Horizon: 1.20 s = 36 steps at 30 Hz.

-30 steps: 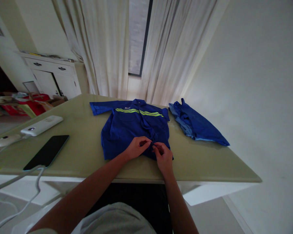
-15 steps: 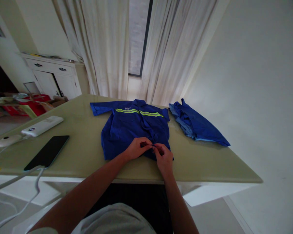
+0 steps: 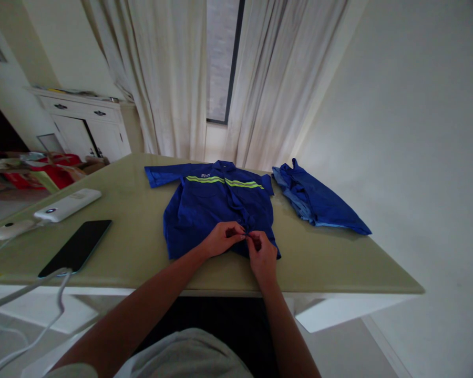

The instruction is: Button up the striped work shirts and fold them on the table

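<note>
A blue short-sleeved work shirt [image 3: 205,210] with yellow-green reflective stripes across the chest lies front up on the table, its collar toward the window. My left hand [image 3: 223,239] pinches the front edge of the shirt near its lower hem. Close beside it, my right hand [image 3: 263,254] pinches the same bit of cloth, the fingertips of both hands nearly meeting. Whatever small part sits between the fingertips is too small to make out.
On the right of the table [image 3: 323,270] lies a folded pile of blue clothes [image 3: 319,199]. At the left are a black phone [image 3: 79,247] with a cable [image 3: 61,294], a white power bank [image 3: 69,205] and a small white device [image 3: 13,229]. Curtains hang behind.
My right hand has shifted very slightly to the left, closer to my left hand. Both keep their pinch on the shirt, which lies as before.
</note>
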### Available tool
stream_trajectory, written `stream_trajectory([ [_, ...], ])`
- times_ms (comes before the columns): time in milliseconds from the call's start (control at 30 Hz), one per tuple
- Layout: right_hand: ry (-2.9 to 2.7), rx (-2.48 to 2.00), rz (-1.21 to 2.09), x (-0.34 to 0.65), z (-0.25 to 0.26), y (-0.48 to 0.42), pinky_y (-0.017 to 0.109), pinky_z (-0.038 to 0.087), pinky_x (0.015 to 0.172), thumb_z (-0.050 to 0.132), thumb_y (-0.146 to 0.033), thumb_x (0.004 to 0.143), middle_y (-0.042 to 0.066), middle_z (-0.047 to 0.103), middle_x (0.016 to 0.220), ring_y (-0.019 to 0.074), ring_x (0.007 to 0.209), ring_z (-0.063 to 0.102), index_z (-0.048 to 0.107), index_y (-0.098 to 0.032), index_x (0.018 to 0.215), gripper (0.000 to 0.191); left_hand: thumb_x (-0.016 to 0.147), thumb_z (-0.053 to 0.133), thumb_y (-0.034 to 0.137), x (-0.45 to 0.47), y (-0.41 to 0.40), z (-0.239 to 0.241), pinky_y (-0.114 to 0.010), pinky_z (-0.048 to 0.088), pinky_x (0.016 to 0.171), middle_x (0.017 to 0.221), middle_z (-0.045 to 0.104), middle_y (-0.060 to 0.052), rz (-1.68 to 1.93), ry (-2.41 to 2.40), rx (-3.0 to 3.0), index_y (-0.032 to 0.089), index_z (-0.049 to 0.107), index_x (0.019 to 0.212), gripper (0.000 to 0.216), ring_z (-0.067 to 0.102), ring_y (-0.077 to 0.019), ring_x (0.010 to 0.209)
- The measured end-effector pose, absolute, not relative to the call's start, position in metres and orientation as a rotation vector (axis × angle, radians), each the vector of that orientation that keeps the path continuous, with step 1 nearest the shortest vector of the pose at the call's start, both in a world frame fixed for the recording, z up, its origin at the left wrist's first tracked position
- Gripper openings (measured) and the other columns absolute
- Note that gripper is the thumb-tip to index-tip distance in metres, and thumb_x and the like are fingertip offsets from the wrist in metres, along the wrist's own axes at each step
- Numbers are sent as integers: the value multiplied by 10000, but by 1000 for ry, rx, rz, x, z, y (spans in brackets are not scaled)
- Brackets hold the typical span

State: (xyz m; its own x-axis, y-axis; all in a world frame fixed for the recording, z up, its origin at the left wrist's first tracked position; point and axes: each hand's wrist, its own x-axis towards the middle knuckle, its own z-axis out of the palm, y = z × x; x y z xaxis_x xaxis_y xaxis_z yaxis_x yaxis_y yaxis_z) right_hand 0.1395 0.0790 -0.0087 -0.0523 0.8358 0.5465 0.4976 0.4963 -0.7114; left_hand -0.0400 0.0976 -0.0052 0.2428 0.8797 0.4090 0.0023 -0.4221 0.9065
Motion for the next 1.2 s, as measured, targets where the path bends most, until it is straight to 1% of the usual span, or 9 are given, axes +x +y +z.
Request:
stream_trajectory([
  [100, -1715, -1137, 365, 138, -9, 79, 304, 547, 731, 564, -343, 960, 64, 751, 876, 193, 737, 704, 667, -200, 995, 180, 844, 788, 406, -40, 98, -5, -319, 522, 857, 971, 727, -82, 1328, 840, 1655, 150, 712, 835, 267, 675, -183, 918],
  [400, -1757, -1106, 295, 136, -11, 81, 310, 539, 754, 539, -319, 977, 58, 740, 885, 198, 760, 702, 651, -211, 990, 155, 801, 830, 454, -44, 102, -5, -330, 505, 897, 1034, 708, -83, 1256, 775, 1533, 148, 665, 841, 350, 665, -183, 959],
  [633, -1720, -1086, 331, 137, -10, 83, 305, 537, 752, 550, -310, 968, 52, 732, 876, 194, 758, 690, 657, -212, 971, 145, 800, 828, 468, -44, 101, -4, -332, 493, 911, 1087, 707, -92, 1223, 784, 1535, 145, 672, 833, 360, 664, -187, 978],
  [867, -1721, -1019, 399, 138, -6, 85, 296, 542, 765, 555, -305, 969, 55, 730, 894, 190, 787, 689, 668, -205, 982, 151, 811, 815, 465, -43, 102, -5, -310, 504, 845, 990, 714, -68, 1262, 792, 1543, 152, 676, 871, 348, 657, -167, 894],
  [1200, -1732, -1008, 421, 139, -4, 82, 295, 548, 731, 561, -302, 960, 58, 736, 889, 188, 759, 686, 675, -202, 977, 152, 807, 817, 476, -44, 102, -6, -297, 493, 825, 962, 709, -62, 1252, 779, 1535, 153, 676, 866, 358, 646, -159, 871],
])
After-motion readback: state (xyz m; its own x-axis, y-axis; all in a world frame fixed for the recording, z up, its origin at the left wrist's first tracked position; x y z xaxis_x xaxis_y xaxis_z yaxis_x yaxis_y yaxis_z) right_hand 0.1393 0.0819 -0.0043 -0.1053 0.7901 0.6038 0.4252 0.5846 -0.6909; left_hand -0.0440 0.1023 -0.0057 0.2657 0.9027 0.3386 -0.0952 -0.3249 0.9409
